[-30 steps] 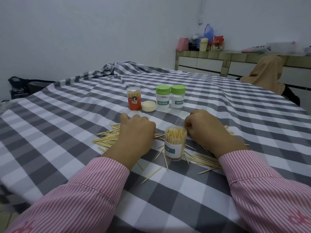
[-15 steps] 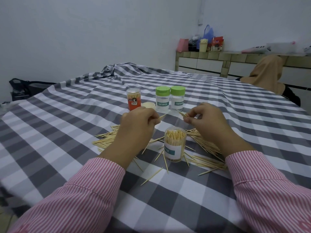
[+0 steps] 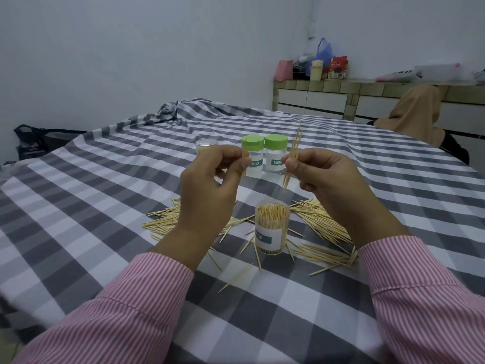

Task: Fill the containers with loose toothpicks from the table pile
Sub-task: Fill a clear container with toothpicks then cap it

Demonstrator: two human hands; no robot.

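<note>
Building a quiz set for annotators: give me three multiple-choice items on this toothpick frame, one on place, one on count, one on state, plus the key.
1. Where does the open container stand?
A. between the two spreads of loose toothpicks
B. behind the capped ones
C. on the far counter

2. How many green-capped containers stand on the checked cloth?
A. one
B. two
C. four

3. What is the right hand doing?
A. lying flat on the cloth
B. pinching a small bunch of toothpicks above the open container
C. screwing on a cap

Key: 1 A, toothpicks lie to both sides of it. 2 B, two green caps show side by side. 3 B, thumb and fingers pinch the bunch in the air; the left hand is raised too.
</note>
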